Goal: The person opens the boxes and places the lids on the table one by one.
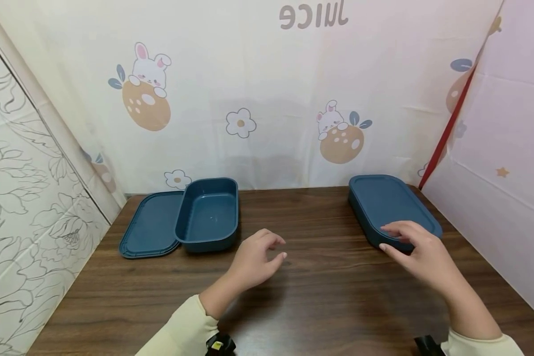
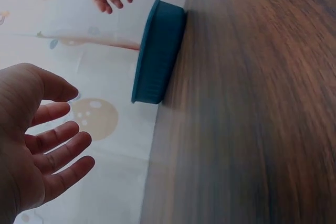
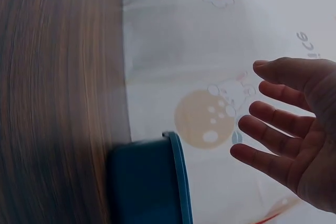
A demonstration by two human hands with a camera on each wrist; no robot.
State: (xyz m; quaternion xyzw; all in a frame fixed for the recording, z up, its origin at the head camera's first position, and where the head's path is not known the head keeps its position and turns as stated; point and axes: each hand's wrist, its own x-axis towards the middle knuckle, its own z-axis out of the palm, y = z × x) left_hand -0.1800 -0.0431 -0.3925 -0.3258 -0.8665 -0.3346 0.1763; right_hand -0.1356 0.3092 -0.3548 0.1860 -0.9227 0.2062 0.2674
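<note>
On the right of the table sits a dark blue food container with its lid on (image 1: 389, 202). My right hand (image 1: 422, 254) hovers over its near end in the head view, fingers loosely bent and holding nothing. The right wrist view shows this hand (image 3: 294, 129) apart from the container (image 3: 149, 182). Over the middle of the table my left hand (image 1: 258, 257) hangs with relaxed fingers, nothing in it. Just beyond it to the left stands an uncovered blue container (image 1: 211, 212), its inside bare. A loose blue lid (image 1: 153, 225) lies flat beside that container, its right edge partly hidden.
The brown wooden table (image 1: 302, 296) ends at a pale cloth (image 1: 276, 74) printed with rabbits and flowers. Another cloth panel (image 1: 516, 123) borders the right side, and a white flower-patterned panel (image 1: 31, 198) the left. A red strip (image 1: 447, 128) runs down the right corner.
</note>
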